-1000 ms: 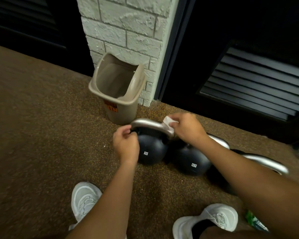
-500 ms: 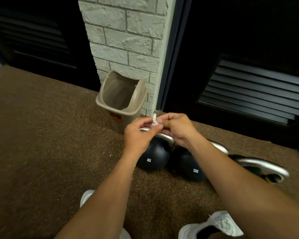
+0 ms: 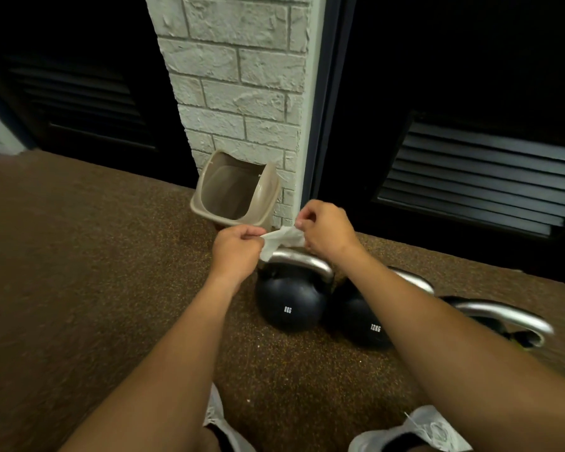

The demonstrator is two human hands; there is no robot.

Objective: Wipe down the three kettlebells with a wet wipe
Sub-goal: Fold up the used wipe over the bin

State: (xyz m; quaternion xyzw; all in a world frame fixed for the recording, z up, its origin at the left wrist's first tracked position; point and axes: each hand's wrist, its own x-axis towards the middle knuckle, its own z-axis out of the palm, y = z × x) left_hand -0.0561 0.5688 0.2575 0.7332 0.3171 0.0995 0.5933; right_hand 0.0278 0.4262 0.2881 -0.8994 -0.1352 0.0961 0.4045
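Three black kettlebells with silver handles stand in a row on the floor. The leftmost kettlebell is marked 8KG, the middle kettlebell 12KG, and of the third kettlebell mostly the handle shows behind my right forearm. A white wet wipe is stretched between my hands, just above the 8KG handle. My left hand pinches its left end and my right hand pinches its right end.
A beige waste bin stands open against a white brick pillar, just behind the kettlebells. Dark louvred doors flank the pillar. Speckled brown flooring spreads to the left. My white shoes are at the bottom edge.
Both hands left the 8KG handle and rose above it. The wipe, bunched in my right hand before, is now pulled out between both hands.
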